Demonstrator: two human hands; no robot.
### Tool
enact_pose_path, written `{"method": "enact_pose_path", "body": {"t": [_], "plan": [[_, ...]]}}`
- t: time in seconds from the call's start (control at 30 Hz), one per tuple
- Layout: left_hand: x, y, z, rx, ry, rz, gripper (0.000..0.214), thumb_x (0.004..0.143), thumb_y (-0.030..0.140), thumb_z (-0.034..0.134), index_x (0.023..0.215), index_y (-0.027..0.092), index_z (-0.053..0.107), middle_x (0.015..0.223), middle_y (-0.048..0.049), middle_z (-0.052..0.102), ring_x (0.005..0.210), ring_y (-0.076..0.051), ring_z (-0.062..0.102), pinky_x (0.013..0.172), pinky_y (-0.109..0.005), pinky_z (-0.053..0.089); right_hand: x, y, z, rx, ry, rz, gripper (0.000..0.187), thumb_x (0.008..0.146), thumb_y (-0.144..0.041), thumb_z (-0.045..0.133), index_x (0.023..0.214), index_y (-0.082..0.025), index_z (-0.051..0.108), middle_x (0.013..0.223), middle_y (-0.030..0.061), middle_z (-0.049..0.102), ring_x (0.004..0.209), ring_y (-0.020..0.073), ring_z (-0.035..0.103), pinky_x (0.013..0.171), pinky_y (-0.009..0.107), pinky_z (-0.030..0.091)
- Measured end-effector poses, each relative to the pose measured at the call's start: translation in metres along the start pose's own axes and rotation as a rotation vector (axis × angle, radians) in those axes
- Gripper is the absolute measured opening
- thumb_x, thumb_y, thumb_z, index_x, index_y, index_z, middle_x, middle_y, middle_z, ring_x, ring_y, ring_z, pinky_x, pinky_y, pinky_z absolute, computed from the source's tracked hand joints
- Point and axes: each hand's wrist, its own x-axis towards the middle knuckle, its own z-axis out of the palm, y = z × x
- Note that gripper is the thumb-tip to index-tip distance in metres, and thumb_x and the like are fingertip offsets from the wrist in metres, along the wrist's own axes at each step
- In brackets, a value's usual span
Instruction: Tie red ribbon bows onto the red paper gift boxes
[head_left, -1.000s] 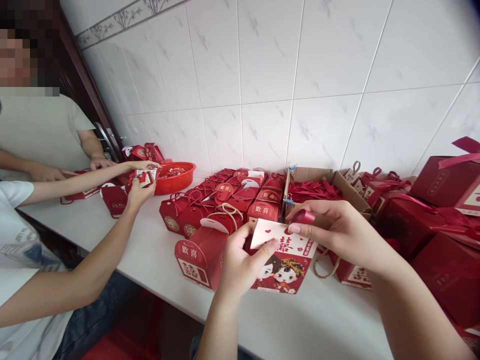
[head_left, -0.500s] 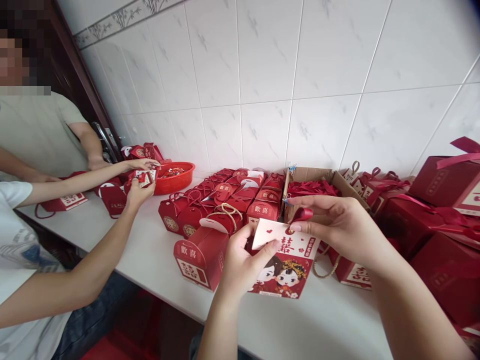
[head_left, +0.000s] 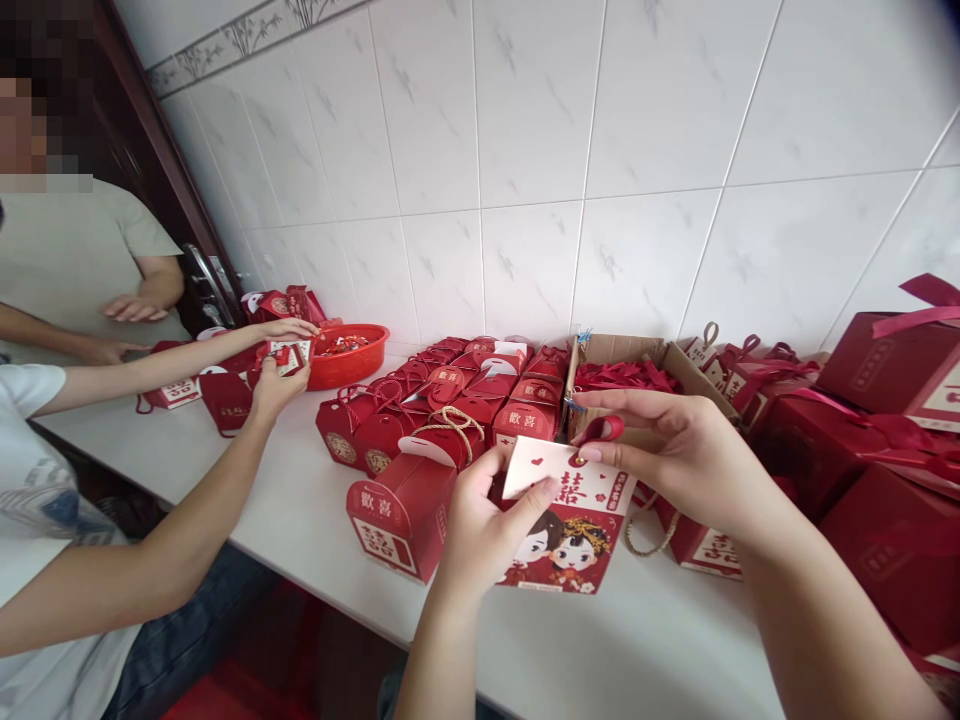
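Above the table, my left hand (head_left: 491, 515) grips the left side of a red and white gift box (head_left: 577, 540) printed with a cartoon couple, its thumb across the front. At the top edge of that box, my right hand (head_left: 667, 450) pinches a dark red ribbon loop (head_left: 602, 430) by the thumb and fingers. The ribbon passes through a hole in the white top flap. Just left of my left hand stands a red handled box (head_left: 401, 510) with a rounded flap. Behind my right wrist, another red box (head_left: 709, 540) with a rope handle is partly hidden.
Rows of red gift boxes (head_left: 450, 385) stand against the tiled wall. A cardboard box (head_left: 622, 350) holds red ribbons (head_left: 626, 377). Larger red boxes (head_left: 877, 370) pile up at right. At left, co-workers' hands (head_left: 281, 385) hold a small box near a red basin (head_left: 349, 365).
My hands and the box barely move; the ribbon loop shifts slightly. At far left, one co-worker's hand has lifted off the table area, and a red box there has moved right.
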Motion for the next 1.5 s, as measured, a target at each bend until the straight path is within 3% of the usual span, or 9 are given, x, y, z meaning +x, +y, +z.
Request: {"method": "enact_pose_path", "body": {"t": [0.33,0.53,0.77,0.93,1.03,1.17,1.27,1.37,1.5], "plan": [[0.0,0.001,0.001,-0.026,0.01,-0.001,0.027,0.073,0.036,0.073,0.092,0.018,0.071,0.087,-0.0062,0.076,0.079,-0.022,0.069,0.072,-0.028,0.052,0.001,0.001,0.001,-0.023,0.022,-0.024,0.048,0.074,-0.038,0.075,0.117,-0.02,0.067,0.111,0.0094,0.071,0.093,0.027,0.07,0.074,0.036,0.064],[-0.001,0.0,0.001,-0.102,0.077,-0.068,0.032,0.072,0.038,0.075,0.096,0.017,0.069,0.088,-0.0075,0.075,0.083,-0.024,0.07,0.074,-0.031,0.054,0.003,0.004,-0.004,-0.014,0.016,-0.144,0.045,0.078,-0.036,0.073,0.119,-0.022,0.062,0.126,0.0096,0.063,0.111,0.0263,0.063,0.089,0.037,0.058],[0.004,-0.003,0.001,-0.302,0.227,-0.122,0.042,0.067,0.041,0.079,0.098,0.015,0.068,0.092,-0.0102,0.076,0.088,-0.028,0.071,0.075,-0.033,0.055,0.007,0.01,-0.004,0.025,-0.216,-0.057,0.057,0.079,-0.036,0.071,0.13,-0.022,0.05,0.131,0.0105,0.059,0.109,0.0234,0.063,0.088,0.036,0.057],[0.001,0.011,0.006,-0.511,0.27,-0.203,0.047,0.061,0.038,0.083,0.097,0.013,0.067,0.09,-0.012,0.076,0.088,-0.029,0.071,0.074,-0.034,0.055,-0.007,0.004,-0.009,-0.002,-0.272,-0.001,0.043,0.084,-0.039,0.066,0.121,-0.02,0.053,0.116,0.0078,0.066,0.099,0.0203,0.066,0.091,0.038,0.055],[-0.006,0.022,0.017,-0.592,0.226,-0.245,0.047,0.059,0.037,0.084,0.096,0.014,0.068,0.086,-0.0097,0.076,0.083,-0.028,0.072,0.07,-0.034,0.056,-0.04,-0.001,-0.014,0.014,-0.178,-0.012,0.037,0.086,-0.036,0.064,0.118,-0.021,0.054,0.119,0.0077,0.064,0.103,0.0205,0.064,0.092,0.037,0.055],[-0.024,0.034,0.041,-0.59,0.092,-0.287,0.046,0.058,0.036,0.085,0.096,0.016,0.068,0.083,-0.0063,0.076,0.078,-0.026,0.072,0.067,-0.032,0.057,-0.106,-0.001,-0.019,-0.017,-0.003,-0.023,0.054,0.081,-0.023,0.071,0.13,-0.027,0.047,0.129,0.006,0.06,0.113,0.0203,0.06,0.096,0.033,0.052],[-0.038,0.037,0.061,-0.518,-0.176,-0.302,0.04,0.062,0.038,0.082,0.092,0.017,0.068,0.08,-0.0064,0.074,0.077,-0.026,0.071,0.067,-0.033,0.057,-0.159,0.006,-0.023,-0.017,0.176,0.025,0.055,0.077,-0.023,0.074,0.126,-0.029,0.05,0.126,0.004,0.063,0.114,0.0205,0.06,0.099,0.032,0.05],[-0.043,0.035,0.075,-0.451,-0.422,-0.215,0.039,0.069,0.044,0.077,0.097,0.02,0.066,0.094,-0.0074,0.072,0.094,-0.026,0.067,0.078,-0.031,0.055,-0.215,0.013,-0.037,-0.006,0.37,0.145,0.051,0.076,-0.027,0.075,0.123,-0.026,0.054,0.125,0.0069,0.064,0.114,0.0243,0.061,0.096,0.035,0.052],[-0.035,0.029,0.08,-0.363,-0.401,-0.112,0.034,0.076,0.046,0.07,0.101,0.023,0.063,0.102,-0.0043,0.067,0.101,-0.021,0.06,0.082,-0.026,0.052,-0.299,0.014,-0.075,-0.123,0.75,0.301,0.044,0.076,-0.034,0.074,0.115,-0.023,0.058,0.109,0.0108,0.071,0.097,0.0278,0.069,0.084,0.041,0.058]]}}
